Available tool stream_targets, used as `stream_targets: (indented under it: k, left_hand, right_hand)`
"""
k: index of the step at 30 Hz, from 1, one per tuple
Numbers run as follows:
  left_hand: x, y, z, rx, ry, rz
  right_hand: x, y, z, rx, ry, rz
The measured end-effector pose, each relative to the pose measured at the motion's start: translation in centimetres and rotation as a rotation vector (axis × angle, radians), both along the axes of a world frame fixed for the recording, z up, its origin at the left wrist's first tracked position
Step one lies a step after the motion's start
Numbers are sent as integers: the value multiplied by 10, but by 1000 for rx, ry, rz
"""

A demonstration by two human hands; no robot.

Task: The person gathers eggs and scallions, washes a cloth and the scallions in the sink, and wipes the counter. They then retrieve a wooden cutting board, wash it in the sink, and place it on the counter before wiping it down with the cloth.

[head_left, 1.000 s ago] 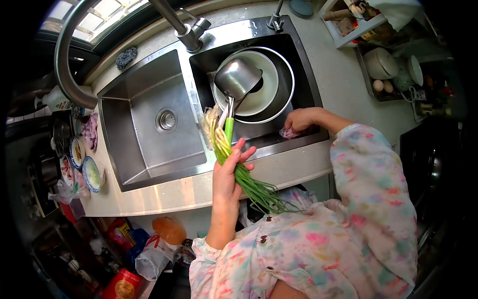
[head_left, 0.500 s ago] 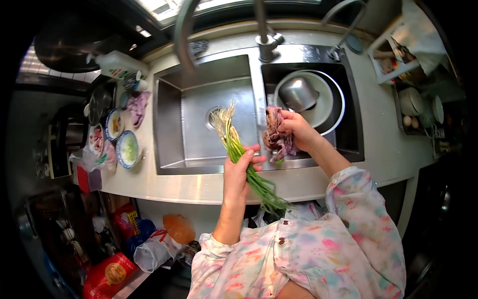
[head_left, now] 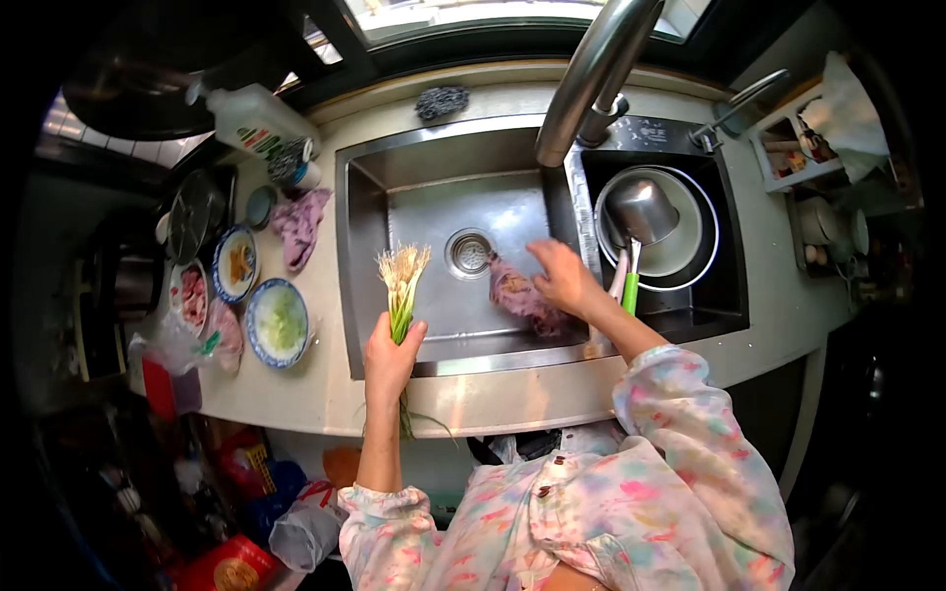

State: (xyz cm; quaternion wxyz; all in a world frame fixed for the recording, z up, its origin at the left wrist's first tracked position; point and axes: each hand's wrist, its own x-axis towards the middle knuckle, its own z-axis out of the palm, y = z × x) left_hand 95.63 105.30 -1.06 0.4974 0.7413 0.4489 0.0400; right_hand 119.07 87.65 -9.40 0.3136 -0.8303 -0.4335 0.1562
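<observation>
Sink — scallions inside left fist.

Daylight enters through the window at the top of the frame, its panes washed out to near white. The faucet and the metal pot carry bright highlights, and soft glare streaks the front edge of the bench. The middle is evenly bright, while the lower left and right side sink into shadow. Wide-lens distortion bends the outer edges, the corners go black, and the person's right hand looks slightly blurred.
</observation>
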Motion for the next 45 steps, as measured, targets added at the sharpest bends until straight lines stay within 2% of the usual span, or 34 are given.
stream_targets:
  k: [1,3,4,5,6,7,8,9,11,12,14,17,18,21,23,24,25,26,27,29,30,32,33,35,36,38,39,41,43,45]
  left_hand:
    - [3,-1,-3,-178,-78,23]
    - [9,-5,-7,-483,-223,76]
    - [17,-9,-7,-608,-291,104]
    - [24,-13,-8,-725,-361,142]
    - [28,-15,-12,-849,-427,148]
    - [33,-16,-16,-967,-497,152]
    - [37,-18,-21,-1068,-536,165]
    - [42,-20,-20,-1102,-555,189]
    - [51,-24,-19,-1179,-585,228]
    - [52,-22,-25,-1218,-603,202]
    - [61,-25,-32,-1231,-593,292]
    - [70,-29,-47,-1243,-637,305]
    - [75,-31,-46,-1239,-652,312]
    - [82,-35,-47,-1236,-690,329]
    - [89,-35,-48,-1288,-732,330]
    - [94,-35,-45,-1256,-706,343]
    - [101,-36,-40,-1225,-675,356]
    - [108,-38,-38,-1193,-644,368]
    - [115,-40,-39,-1028,-631,349]
    - [131,-42,-43,-693,-597,313]
    - [137,-36,-35,-569,-601,174]
    - [148,-31,-22,-217,-554,102]
    - [153,-29,-17,-43,-531,61]
    - [161,-21,-12,338,-485,-44]
    - [162,-17,-11,529,-460,-96]
    - [158,-12,-13,585,-464,-134]
    - [156,-9,-15,614,-467,-153]
    - [138,-8,-39,441,-357,-47]
    - [117,-7,-62,314,-237,53]
    - [96,-6,-79,223,-112,152]
  right_hand:
    - [18,-2,8,202,-124,-27]
    - [71,3,47,314,-123,-388]
    - [95,7,86,220,41,-567]
    - [142,11,57,491,-96,-634]
    - [181,11,57,389,-69,-667]
    - [225,16,40,442,-56,-640]
    - [273,18,23,383,76,-469]
    - [281,26,32,262,37,-370]
    - [277,36,57,-59,-198,-395]
    - [272,40,59,-64,-248,-431]
    - [266,43,61,-82,-362,-503]
    - [273,37,33,-32,-72,-744]
    - [277,35,30,1,25,-725]
    - [243,31,18,499,-276,-719]
    - [153,27,50,602,-24,-646]
    - [107,28,43,645,282,-525]
    - [67,30,39,562,271,-255]
    - [37,34,-1,494,431,-121]
    - [1,41,50,256,1068,-224]
    - [-21,53,23,453,1268,-126]
    - [-26,57,25,513,1354,-95]
    - [-13,59,34,484,1463,-118]
    - [-9,64,10,433,1393,-181]
    - [0,63,-25,175,1021,-162]
    - [-6,63,-44,7,730,-61]
    - [-27,57,-86,-316,143,131]
    - [-38,50,-100,-297,63,107]
    - [-54,37,-122,-254,-96,62]
    - [-55,44,-135,-316,197,-134]
    - [-40,53,-124,-322,493,-262]
